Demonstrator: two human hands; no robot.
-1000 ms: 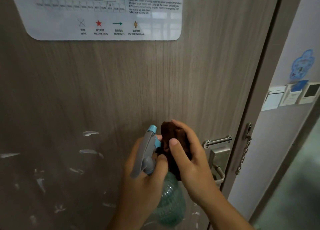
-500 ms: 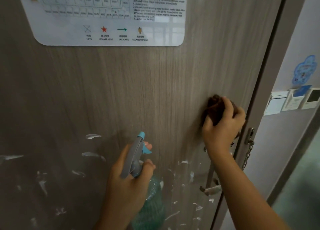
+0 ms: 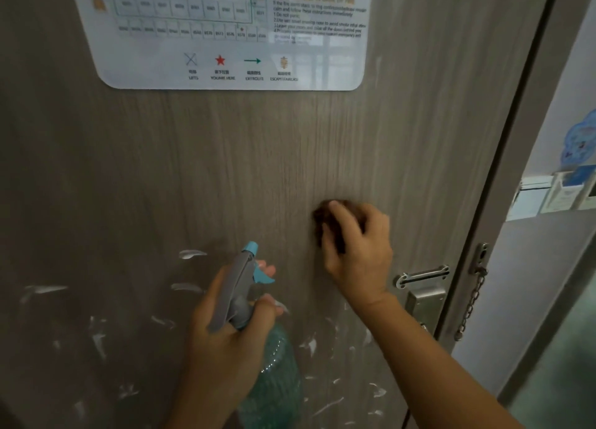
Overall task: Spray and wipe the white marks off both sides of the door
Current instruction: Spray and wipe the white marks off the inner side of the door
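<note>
A grey-brown wood-grain door fills the view. White marks smear its lower half, from the far left to below the handle. My left hand grips the neck of a teal spray bottle with a grey and blue trigger head, nozzle pointing up toward the door. My right hand holds a dark brown cloth bunched in its fingers and presses it against the door, just above the marked area and left of the handle.
A white fire-escape plan is stuck high on the door. A metal latch plate and handle sit at the door's right edge, with a security chain on the frame. Wall switches and a card holder are at the right.
My right hand took the cloth from beside the bottle up to the door's right edge, then slid it left and down. The left hand with the bottle stayed low.
</note>
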